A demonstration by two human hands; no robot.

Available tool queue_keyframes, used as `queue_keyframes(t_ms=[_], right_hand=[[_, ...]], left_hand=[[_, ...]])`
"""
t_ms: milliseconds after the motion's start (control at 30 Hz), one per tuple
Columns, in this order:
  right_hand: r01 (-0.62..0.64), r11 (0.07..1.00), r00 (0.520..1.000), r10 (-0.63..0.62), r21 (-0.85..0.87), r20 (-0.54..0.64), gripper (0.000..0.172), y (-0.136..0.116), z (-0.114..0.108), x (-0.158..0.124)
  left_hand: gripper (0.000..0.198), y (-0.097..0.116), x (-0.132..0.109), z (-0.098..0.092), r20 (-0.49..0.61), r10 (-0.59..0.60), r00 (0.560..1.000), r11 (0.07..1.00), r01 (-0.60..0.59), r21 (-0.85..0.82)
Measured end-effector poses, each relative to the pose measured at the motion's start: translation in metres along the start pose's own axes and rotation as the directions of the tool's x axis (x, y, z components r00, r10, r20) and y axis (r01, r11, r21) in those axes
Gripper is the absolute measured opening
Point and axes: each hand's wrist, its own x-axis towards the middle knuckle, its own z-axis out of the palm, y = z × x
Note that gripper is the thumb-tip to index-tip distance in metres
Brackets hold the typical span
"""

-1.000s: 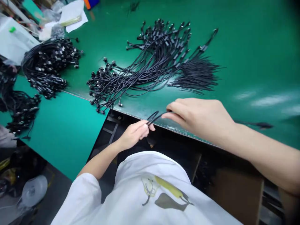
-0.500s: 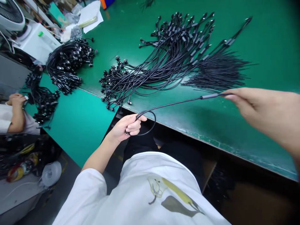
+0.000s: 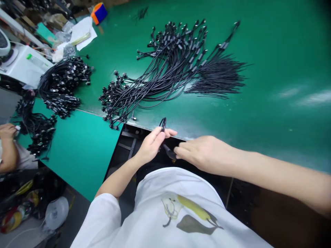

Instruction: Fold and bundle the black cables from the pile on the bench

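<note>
Near the table's front edge, my left hand [image 3: 153, 143] pinches a black cable [image 3: 163, 123], which is bent into small loops above the fingers. Just right of it, my right hand [image 3: 198, 151] is closed at the cable's other part, where a dark grey sleeve piece shows below the left hand. Its fingertips are partly hidden. Beyond both hands lies a large spread of black cables [image 3: 165, 74] with small connectors on their ends. A bundle of thin black strips [image 3: 219, 77] rests against its right side.
Coiled cable bundles [image 3: 62, 82] lie at the left, past a lighter green mat [image 3: 85, 144]. A white box [image 3: 24, 63], papers [image 3: 81, 34] and an orange-blue object [image 3: 99, 13] stand farther back. Another person's hand [image 3: 7, 131] is at the far left.
My right hand has moved from the far right down to beside my left hand. The cable, stretched out before, is now gathered in loops. The view has shifted to the right.
</note>
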Motion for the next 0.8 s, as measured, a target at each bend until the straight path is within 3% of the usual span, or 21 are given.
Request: queue_keyframes(t_ms=[67, 100, 133, 200, 267, 333, 400, 433, 500, 667, 800], right_hand=[[-0.087, 0.988, 0.994, 0.095, 0.131, -0.060, 0.033, 0.007, -0.010, 0.012], [-0.144, 0.966, 0.980, 0.170, 0.216, -0.102, 0.031, 0.013, -0.013, 0.016], [-0.203, 0.926, 0.953, 0.262, 0.320, -0.154, 0.028, 0.019, -0.013, 0.019], [-0.274, 0.781, 0.835, 0.483, 0.561, -0.265, 0.030, 0.029, -0.003, 0.021], [-0.247, 0.551, 0.713, 0.661, 0.797, -0.236, 0.043, 0.031, 0.017, 0.023], [-0.168, 0.237, 0.668, 0.741, 0.957, -0.067, 0.049, 0.025, 0.039, 0.026], [-0.047, -0.056, 0.617, 0.784, 0.997, 0.073, 0.051, 0.014, 0.055, 0.032], [0.031, -0.156, 0.567, 0.816, 0.987, 0.112, 0.051, 0.008, 0.059, 0.035], [0.162, -0.260, 0.488, 0.860, 0.952, 0.152, 0.053, -0.001, 0.061, 0.040], [0.250, -0.339, 0.549, 0.821, 0.907, 0.156, 0.045, -0.014, 0.057, 0.042], [0.188, -0.376, 0.608, 0.770, 0.907, 0.194, 0.050, -0.016, 0.051, 0.040]], left_hand=[[0.031, -0.001, -0.002, 0.004, 0.085, -0.022, 0.996, 0.992, 0.011, 0.128], [0.033, 0.000, -0.003, 0.004, 0.129, -0.037, 0.991, 0.993, 0.022, 0.115], [0.035, 0.001, -0.003, 0.003, 0.163, -0.047, 0.985, 0.998, 0.038, 0.058], [0.039, 0.006, -0.002, 0.002, 0.173, -0.055, 0.983, 0.990, 0.075, -0.116], [0.041, 0.008, 0.002, 0.003, 0.136, -0.089, 0.987, 0.963, 0.120, -0.243], [0.040, 0.003, 0.005, 0.007, 0.102, -0.131, 0.986, 0.945, 0.155, -0.289], [0.043, -0.010, 0.007, 0.013, 0.085, -0.142, 0.986, 0.946, 0.160, -0.280], [0.045, -0.018, 0.006, 0.016, 0.077, -0.144, 0.987, 0.949, 0.160, -0.272], [0.051, -0.035, 0.004, 0.023, 0.047, -0.137, 0.989, 0.951, 0.145, -0.272], [0.052, -0.056, -0.003, 0.027, -0.007, -0.098, 0.995, 0.969, 0.093, -0.230], [0.057, -0.057, -0.003, 0.023, -0.027, -0.171, 0.985, 0.972, 0.164, -0.167]])
